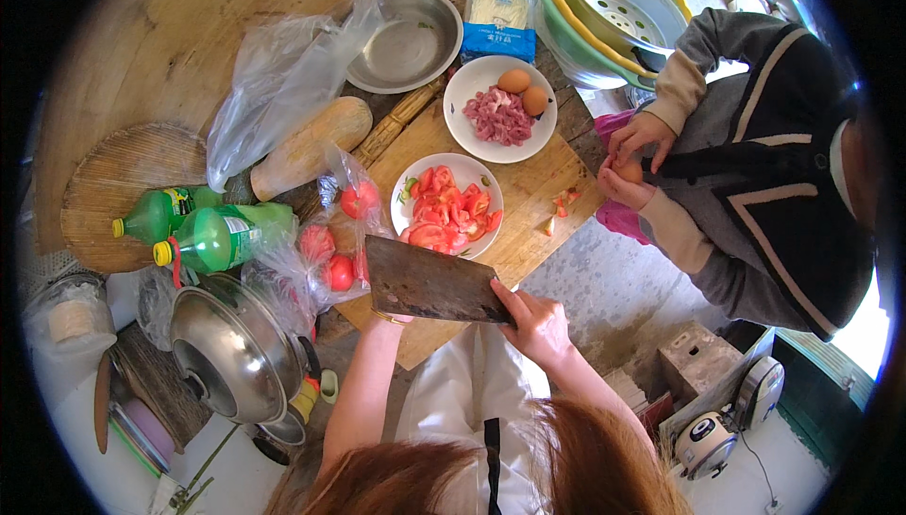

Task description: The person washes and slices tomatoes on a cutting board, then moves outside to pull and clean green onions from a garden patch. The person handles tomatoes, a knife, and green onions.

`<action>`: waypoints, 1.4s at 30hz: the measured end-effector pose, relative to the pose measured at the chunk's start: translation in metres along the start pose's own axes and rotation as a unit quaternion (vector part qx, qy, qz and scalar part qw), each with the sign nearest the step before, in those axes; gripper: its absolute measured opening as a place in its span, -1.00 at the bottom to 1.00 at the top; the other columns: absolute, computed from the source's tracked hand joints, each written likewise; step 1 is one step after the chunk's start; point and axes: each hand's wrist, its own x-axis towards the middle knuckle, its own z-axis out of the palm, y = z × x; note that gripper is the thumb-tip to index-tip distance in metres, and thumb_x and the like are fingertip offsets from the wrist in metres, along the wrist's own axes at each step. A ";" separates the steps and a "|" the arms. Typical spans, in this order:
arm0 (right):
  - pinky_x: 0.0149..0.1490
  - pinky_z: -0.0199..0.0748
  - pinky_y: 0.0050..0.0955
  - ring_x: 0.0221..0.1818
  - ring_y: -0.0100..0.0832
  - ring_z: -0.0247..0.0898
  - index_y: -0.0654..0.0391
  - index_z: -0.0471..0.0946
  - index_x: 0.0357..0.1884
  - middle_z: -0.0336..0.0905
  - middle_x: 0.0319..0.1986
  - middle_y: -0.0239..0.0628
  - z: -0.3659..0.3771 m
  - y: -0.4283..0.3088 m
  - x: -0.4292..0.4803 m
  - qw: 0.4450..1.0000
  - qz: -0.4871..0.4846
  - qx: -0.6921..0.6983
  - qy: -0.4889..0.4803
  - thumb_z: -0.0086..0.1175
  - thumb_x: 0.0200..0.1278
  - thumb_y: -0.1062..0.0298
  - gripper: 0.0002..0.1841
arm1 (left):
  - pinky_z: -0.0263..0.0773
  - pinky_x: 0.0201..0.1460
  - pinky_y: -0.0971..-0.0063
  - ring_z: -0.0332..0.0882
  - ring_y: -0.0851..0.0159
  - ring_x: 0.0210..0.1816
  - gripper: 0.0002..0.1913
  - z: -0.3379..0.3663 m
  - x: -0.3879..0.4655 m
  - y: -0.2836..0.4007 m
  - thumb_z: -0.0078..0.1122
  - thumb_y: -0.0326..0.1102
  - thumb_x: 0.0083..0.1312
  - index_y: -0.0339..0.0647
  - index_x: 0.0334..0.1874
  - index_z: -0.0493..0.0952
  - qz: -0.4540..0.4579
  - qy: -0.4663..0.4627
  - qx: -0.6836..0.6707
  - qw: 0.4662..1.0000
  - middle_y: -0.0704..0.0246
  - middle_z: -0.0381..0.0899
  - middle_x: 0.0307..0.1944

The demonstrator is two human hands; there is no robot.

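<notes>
My right hand (534, 324) grips the handle of a cleaver (433, 280), whose broad dark blade lies across the view in front of me. Most of my left hand (396, 314) is hidden behind that blade; only a bit by the wrist, with a gold bracelet, shows. Just beyond the blade, a white bowl of cut tomatoes (450, 207) stands on the wooden cutting board (559, 182). Farther off, a white plate (460, 136) holds sliced raw meat (497, 115) and eggs (514, 81). Small tomato scraps (561, 202) lie near the board's right edge.
At right, another person's hands (640, 143) hold an egg. Whole tomatoes in a plastic bag (359, 200), a squash (311, 147) and green bottles (219, 237) lie left. Beyond are a metal basin (407, 40), packaged enoki mushrooms (500, 19) and stacked colanders (559, 12). A lidded wok (233, 352) stands lower left.
</notes>
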 end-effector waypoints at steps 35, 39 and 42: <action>-0.31 0.54 -0.25 -0.42 -0.16 0.55 0.07 0.44 0.07 0.58 -0.40 -0.18 0.005 0.013 0.019 0.997 0.077 0.023 -0.011 0.19 0.02 0.29 -0.51 | 0.29 -0.39 0.55 0.26 0.47 -0.53 -0.86 -0.008 0.023 0.033 -0.03 -0.28 0.28 -0.17 -0.24 0.45 -0.203 0.013 -0.044 0.978 0.30 0.45 -0.44; -0.33 0.54 -0.26 -0.44 -0.18 0.54 0.06 0.43 0.09 0.57 -0.42 -0.22 0.011 0.023 0.024 0.997 0.068 0.001 -0.022 0.18 0.03 0.26 -0.50 | 0.28 -0.43 0.62 0.34 0.45 -0.48 -0.85 -0.016 0.030 0.037 0.04 -0.25 0.28 -0.14 -0.21 0.46 -0.230 -0.159 -0.022 0.960 0.32 0.45 -0.45; -0.33 0.53 -0.25 -0.43 -0.15 0.54 0.07 0.43 0.08 0.58 -0.41 -0.20 0.019 0.034 0.026 0.997 0.078 -0.004 -0.003 0.17 0.05 0.25 -0.52 | 0.25 -0.45 0.65 0.31 0.46 -0.50 -0.83 0.016 0.024 0.049 0.04 -0.29 0.28 -0.14 -0.13 0.41 -0.256 -0.152 -0.063 0.953 0.32 0.45 -0.41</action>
